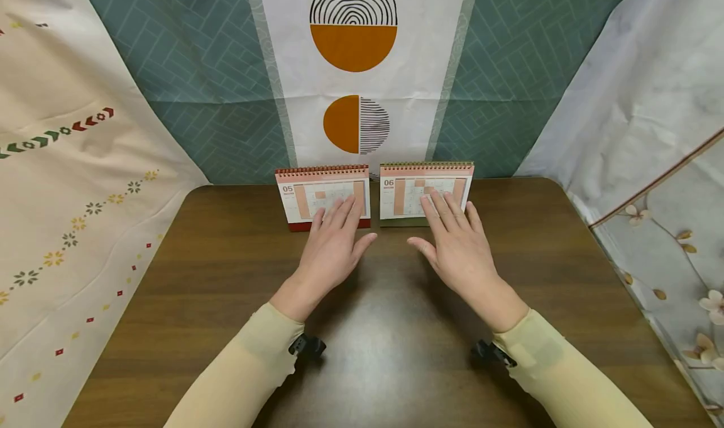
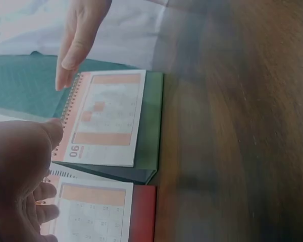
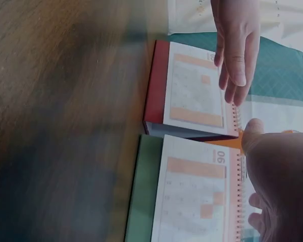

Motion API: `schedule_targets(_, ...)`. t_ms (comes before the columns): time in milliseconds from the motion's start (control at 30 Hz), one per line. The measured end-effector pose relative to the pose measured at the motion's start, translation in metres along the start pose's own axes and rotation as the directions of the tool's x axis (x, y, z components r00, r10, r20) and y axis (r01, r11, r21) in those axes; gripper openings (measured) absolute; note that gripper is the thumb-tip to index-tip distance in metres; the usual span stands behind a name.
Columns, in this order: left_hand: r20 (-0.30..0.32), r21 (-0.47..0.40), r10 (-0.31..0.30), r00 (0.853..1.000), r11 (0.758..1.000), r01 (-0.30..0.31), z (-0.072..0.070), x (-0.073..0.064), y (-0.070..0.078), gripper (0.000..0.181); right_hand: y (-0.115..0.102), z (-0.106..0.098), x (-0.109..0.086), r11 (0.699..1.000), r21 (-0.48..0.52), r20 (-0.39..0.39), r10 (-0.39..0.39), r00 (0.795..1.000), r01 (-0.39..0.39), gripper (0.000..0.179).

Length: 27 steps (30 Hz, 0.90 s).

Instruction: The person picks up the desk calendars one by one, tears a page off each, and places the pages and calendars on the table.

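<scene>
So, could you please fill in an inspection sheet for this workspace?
Surface: brown wood-grain table, light reflected near its front middle.
Job's things: red-based calendar showing 05 and green-based calendar showing 06, both standing side by side at the far edge.
Clutter: nothing seen.
Grips: left grip before the 05 page, right grip before the 06 page; both bare hands, fingers extended; whether they touch the calendars is unclear.
Cables: nothing seen.
Surroundings: green patterned cloth behind, cream cloth at left, pale floral cloth at right.
</scene>
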<state>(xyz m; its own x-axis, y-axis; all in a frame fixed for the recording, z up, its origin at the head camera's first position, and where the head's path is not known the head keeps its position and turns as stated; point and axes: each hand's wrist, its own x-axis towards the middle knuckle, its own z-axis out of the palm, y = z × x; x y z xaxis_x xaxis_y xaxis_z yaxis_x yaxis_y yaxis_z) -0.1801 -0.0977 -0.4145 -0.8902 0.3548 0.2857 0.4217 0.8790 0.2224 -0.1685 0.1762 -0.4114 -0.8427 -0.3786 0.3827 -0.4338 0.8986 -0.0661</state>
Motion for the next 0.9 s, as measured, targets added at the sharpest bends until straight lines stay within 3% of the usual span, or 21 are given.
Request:
schedule_targets(400,-0.014,-0.045,0.027,1.000,0.999,-0.027,0.007,0.012,0.008,0.077,0.017,0.005,-0.006,0.999,0.040,-0.019,-0.004,1.000,0.005,0.087)
schedule_targets(900,0.000,-0.135,-0.012,1.000,0.991,0.012,0.021,0.029,0.014,0.072,0.035,0.002,-0.006,0.993,0.092,0.004,0.074,0.997,-0.074,0.084)
